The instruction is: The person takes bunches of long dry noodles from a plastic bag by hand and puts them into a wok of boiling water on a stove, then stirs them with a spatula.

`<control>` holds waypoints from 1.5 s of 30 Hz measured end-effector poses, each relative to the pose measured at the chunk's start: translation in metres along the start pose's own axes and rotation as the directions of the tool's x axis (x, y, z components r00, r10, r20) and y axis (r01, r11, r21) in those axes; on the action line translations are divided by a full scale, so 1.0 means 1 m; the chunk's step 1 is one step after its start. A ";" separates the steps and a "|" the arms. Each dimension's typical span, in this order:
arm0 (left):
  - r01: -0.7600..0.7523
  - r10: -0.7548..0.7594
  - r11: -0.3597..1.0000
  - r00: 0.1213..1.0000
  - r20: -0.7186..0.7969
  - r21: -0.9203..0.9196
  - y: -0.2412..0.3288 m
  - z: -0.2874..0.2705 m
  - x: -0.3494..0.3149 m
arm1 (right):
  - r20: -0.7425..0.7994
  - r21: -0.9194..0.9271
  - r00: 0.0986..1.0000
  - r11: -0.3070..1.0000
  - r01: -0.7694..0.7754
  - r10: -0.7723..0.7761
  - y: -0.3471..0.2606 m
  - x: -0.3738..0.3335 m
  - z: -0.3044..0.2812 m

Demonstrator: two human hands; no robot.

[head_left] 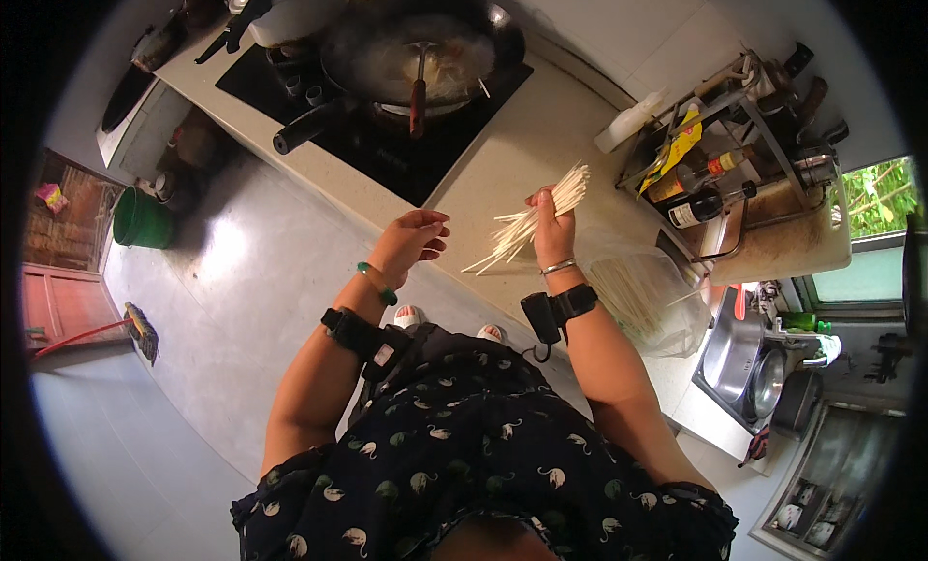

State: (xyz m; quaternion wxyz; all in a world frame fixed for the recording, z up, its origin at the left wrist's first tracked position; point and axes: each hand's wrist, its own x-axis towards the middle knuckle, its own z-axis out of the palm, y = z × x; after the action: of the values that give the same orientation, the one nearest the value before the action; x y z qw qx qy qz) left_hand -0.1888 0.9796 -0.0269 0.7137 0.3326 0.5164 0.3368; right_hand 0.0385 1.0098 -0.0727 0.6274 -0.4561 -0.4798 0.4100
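Observation:
My right hand point(554, 234) is closed round a bundle of dried noodles point(515, 234), pale stiff sticks of uneven length that fan out on both sides of the fist. It is raised above the counter's front edge. To its left, my left hand point(410, 249) has its fingers curled in. A small pale bit shows at its fingertips, too small to make out. A clear plastic bag point(667, 319) of long pale sticks lies on the counter beside my right forearm. Farther off, a steaming black wok point(348, 54) sits on the stove, a spatula point(418, 102) with a red-brown handle in it.
The wok's black handle point(309, 126) juts toward me over the black cooktop point(387, 165). At the right stand a rack of bottles point(691, 179), a white squeeze bottle point(628, 124) and a steel sink point(727, 348). A green bucket point(142, 218) and a broom point(142, 334) are at the left.

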 end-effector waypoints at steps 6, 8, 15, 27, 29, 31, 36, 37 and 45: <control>0.123 -0.130 0.986 0.990 0.052 0.115 -0.035 0.001 0.029 | 0.040 -0.176 0.984 0.968 0.180 -0.176 -0.041 0.005 0.001; 0.198 -0.213 0.959 0.975 0.058 0.205 -0.046 0.005 0.036 | 0.062 -0.185 0.976 0.959 0.217 -0.209 -0.048 0.003 0.002; -0.144 0.041 0.864 0.975 0.217 0.482 -0.083 0.056 0.070 | 0.139 -0.245 0.967 0.939 0.241 -0.212 -0.042 -0.007 0.007; 0.186 -0.206 0.971 0.969 0.135 0.148 -0.052 0.038 0.068 | 0.044 -0.154 0.996 0.985 -0.074 0.082 -0.023 -0.003 -0.004; 0.141 -0.151 0.985 0.984 0.091 0.101 -0.043 0.032 0.060 | 0.056 -0.104 0.998 0.995 0.005 0.001 -0.036 -0.002 0.000; 0.139 -0.145 0.988 0.985 0.090 0.072 -0.041 0.027 0.059 | 0.041 -0.168 0.999 0.986 -0.022 0.029 -0.033 -0.005 -0.002; 0.136 -0.141 0.987 0.988 0.055 0.090 -0.034 0.023 0.051 | -0.017 -0.078 0.997 0.994 -0.076 0.075 -0.022 -0.003 -0.003; 0.140 -0.146 0.986 0.988 0.055 0.089 -0.033 0.022 0.050 | -0.012 -0.007 0.999 0.999 -0.034 0.034 -0.022 0.001 -0.004; 0.123 -0.124 0.992 0.992 0.031 0.033 -0.037 0.008 0.047 | -0.025 -0.176 1.000 0.984 0.012 -0.017 -0.034 0.010 -0.001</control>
State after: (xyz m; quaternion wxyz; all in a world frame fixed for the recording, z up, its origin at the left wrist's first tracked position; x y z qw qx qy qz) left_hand -0.1649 0.9969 -0.0791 0.7363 0.3163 0.5294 0.2785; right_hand 0.0438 1.0106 -0.0378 0.5939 -0.5115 -0.5091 0.3556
